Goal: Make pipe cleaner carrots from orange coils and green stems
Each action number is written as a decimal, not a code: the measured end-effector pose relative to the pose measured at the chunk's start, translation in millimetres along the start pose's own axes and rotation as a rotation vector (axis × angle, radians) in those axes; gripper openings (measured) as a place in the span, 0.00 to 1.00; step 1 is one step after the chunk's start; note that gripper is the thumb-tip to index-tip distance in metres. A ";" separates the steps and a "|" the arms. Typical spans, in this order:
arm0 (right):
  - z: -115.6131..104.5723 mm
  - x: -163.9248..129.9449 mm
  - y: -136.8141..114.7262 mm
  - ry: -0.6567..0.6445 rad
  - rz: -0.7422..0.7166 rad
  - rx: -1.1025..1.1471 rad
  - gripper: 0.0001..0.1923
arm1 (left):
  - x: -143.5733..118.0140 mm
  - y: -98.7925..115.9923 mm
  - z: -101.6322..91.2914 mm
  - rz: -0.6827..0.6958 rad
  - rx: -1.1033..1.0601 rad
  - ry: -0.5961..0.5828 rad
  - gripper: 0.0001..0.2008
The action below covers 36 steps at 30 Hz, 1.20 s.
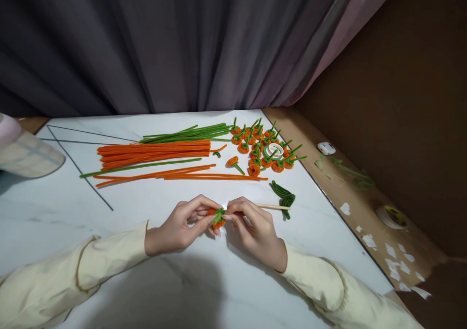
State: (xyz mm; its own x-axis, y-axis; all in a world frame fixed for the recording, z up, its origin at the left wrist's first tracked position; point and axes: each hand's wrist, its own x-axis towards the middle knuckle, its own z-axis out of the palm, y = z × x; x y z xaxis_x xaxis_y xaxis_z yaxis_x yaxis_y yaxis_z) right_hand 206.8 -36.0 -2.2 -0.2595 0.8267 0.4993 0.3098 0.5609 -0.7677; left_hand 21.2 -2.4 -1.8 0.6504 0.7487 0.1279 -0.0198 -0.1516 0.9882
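Between my two hands is a small orange pipe-cleaner pumpkin (218,220) with a green piece on its top. My left hand (186,224) is closed around its left side, thumb and fingers pinching it. My right hand (251,227) pinches the green pipe cleaner (219,215) at the pumpkin's top from the right; its fingertips partly hide what they grip. Just beyond my right hand lies a thin wooden stick (273,206), its near end hidden by the hand. It touches dark green twisted pipe-cleaner leaves (284,196).
Farther back lie bundles of orange pipe cleaners (156,153) and green pipe cleaners (189,133). Several finished pumpkins (242,147) cluster at the back right around a white tape roll (274,150). A bottle (31,149) stands at left; paper scraps (392,261) lie right of the white tabletop (146,280).
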 end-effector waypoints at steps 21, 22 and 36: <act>-27.2 26.5 -11.6 -0.383 0.433 0.129 0.05 | -0.5 2.8 1.0 -0.151 -0.200 -0.013 0.08; -27.0 25.8 -12.9 -0.364 0.396 0.090 0.05 | 0.1 3.2 1.0 -0.178 -0.240 -0.018 0.08; -29.9 18.3 -23.8 -0.371 -0.059 -0.261 0.11 | 9.7 5.7 -7.2 -0.409 -0.625 -0.159 0.09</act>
State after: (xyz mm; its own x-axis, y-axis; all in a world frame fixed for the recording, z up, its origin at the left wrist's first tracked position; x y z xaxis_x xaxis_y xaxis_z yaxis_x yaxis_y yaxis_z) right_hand 222.1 -32.9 37.3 -0.5792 0.7477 0.3248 0.4924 0.6385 -0.5915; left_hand 22.0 8.6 5.7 0.7990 0.5576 -0.2253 -0.1492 0.5467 0.8239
